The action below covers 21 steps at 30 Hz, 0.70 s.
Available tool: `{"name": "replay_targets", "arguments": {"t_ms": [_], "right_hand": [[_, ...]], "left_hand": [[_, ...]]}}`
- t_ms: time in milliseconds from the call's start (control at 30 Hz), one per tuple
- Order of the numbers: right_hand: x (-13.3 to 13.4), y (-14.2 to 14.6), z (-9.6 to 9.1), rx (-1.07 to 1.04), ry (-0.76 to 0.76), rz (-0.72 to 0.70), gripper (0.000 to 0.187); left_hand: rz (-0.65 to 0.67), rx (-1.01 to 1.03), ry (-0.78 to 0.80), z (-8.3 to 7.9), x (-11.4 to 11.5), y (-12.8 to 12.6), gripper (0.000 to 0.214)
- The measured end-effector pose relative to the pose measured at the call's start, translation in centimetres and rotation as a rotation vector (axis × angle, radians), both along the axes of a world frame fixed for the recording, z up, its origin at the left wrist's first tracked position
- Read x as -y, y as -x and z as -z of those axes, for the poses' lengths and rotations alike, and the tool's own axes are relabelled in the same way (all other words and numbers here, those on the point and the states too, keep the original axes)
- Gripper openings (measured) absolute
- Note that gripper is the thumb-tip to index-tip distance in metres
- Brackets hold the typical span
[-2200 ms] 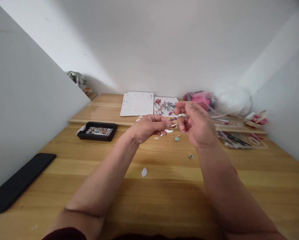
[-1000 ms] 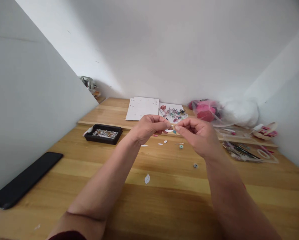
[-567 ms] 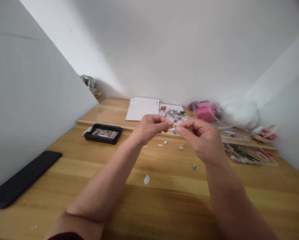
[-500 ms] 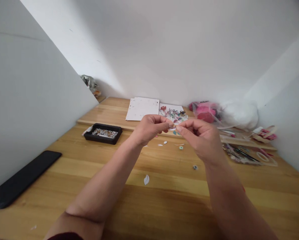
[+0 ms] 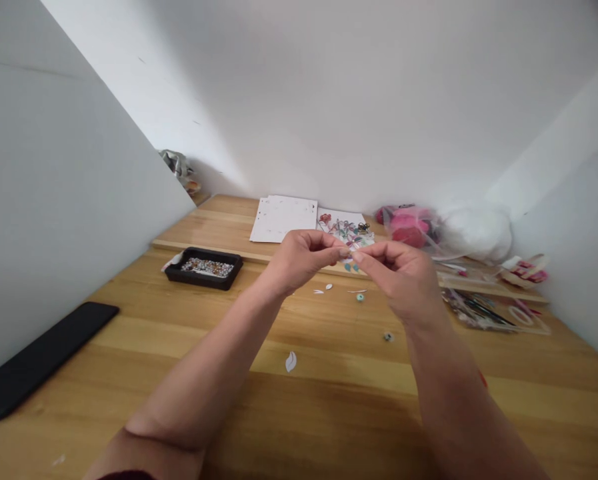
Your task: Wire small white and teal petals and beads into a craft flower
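My left hand and my right hand are raised above the wooden table, fingertips pinched together and meeting at a tiny pale piece too small to name. Behind them lies a flower picture sheet with coloured pieces on it. Below the hands, small white petal-shaped scraps and two little round beads lie on the table.
A black tray of small beads sits at the left, and a black phone lies along the left wall. White sheets rest on a raised ledge. Pink material in a bag, white stuffing and clear packets of tools crowd the right.
My right hand has come down and in, so its fingertips now meet those of the left hand. Since then both hands have stayed almost still.
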State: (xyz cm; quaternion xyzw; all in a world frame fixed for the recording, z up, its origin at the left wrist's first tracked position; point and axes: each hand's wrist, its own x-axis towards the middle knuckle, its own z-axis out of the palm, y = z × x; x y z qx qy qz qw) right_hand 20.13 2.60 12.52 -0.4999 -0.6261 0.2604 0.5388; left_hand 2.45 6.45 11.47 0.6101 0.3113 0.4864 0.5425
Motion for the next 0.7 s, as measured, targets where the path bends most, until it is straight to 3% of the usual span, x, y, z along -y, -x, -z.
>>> {"name": "replay_targets", "arguments": {"t_ms": [233, 500, 700], "right_hand": [[0.0, -0.3, 0.3, -0.004, -0.052, -0.022, 0.014], [0.9, 0.4, 0.5, 0.344, -0.48, 0.136, 0.005], [0.6, 0.6, 0.7, 0.477, -0.636, 0.21, 0.01]], "left_hand": [[-0.056, 0.005, -0.011, -0.2, 0.0, -0.2, 0.022], [-0.064, 0.007, -0.046, -0.1, 0.0, -0.4, 0.021], [-0.072, 0.001, -0.047, -0.3, 0.2, -0.3, 0.02]]}}
